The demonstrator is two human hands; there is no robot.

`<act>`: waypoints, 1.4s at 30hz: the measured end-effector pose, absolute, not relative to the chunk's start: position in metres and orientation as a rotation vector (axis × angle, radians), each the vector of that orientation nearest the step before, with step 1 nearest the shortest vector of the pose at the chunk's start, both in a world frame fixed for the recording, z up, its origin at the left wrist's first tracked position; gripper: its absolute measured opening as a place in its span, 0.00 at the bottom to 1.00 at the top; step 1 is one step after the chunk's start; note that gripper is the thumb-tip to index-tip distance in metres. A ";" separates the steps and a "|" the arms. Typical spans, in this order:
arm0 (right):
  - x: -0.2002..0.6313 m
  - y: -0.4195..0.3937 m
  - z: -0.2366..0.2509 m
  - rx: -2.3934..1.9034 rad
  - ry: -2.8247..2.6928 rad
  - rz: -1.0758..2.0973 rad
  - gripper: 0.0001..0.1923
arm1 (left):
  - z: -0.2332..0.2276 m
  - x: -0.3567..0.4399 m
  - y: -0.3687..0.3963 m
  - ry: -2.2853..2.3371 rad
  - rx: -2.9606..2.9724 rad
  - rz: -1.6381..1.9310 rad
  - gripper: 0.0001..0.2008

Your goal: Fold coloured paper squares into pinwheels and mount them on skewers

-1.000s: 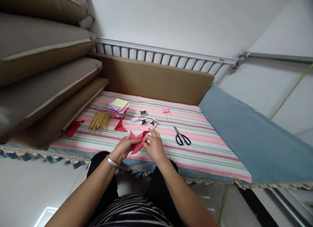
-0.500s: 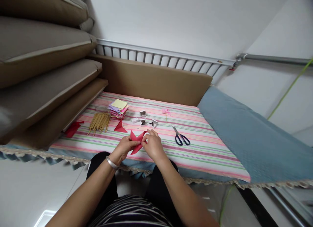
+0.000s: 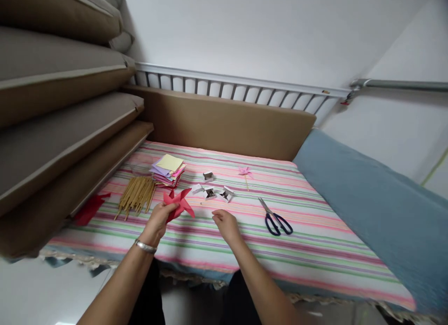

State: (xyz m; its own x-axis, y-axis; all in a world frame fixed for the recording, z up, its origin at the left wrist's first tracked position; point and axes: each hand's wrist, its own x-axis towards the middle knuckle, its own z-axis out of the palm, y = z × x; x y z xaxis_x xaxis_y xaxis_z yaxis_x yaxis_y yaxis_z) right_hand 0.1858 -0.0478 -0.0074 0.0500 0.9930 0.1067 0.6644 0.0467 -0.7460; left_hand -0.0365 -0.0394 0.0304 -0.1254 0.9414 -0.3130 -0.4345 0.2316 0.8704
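In my left hand I pinch a red paper pinwheel at its centre, thumb on top, its blades folded inward. My right hand hovers over the striped cloth, apart from the pinwheel. Its fingers are drawn together at the tips; anything between them is too small to make out. Just beyond it lie small white boxes with dark contents, and a tiny bit on the cloth. Scissors with dark blue handles rest to the right of that hand.
At the left are a bundle of wooden sticks, a stack of coloured paper squares and red paper. A pink pinwheel on a stick lies farther back. Stacked cushions rise at the left; a brown board stands behind.
My hands have separated: the right has let go of the red paper and moved right. The left carries the pinwheel left, its blades now gathered at the centre. The view has shifted.
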 end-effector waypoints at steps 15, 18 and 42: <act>0.141 0.030 -0.046 -1.962 -1.841 0.531 0.08 | 0.009 -0.016 0.047 0.992 0.487 1.248 0.09; 0.149 0.032 -0.047 -1.912 -1.848 0.631 0.07 | 0.001 -0.019 0.047 1.010 0.476 1.224 0.09; 0.156 0.025 -0.047 -1.943 -2.043 0.400 0.11 | -0.021 -0.009 0.056 1.051 0.512 1.157 0.08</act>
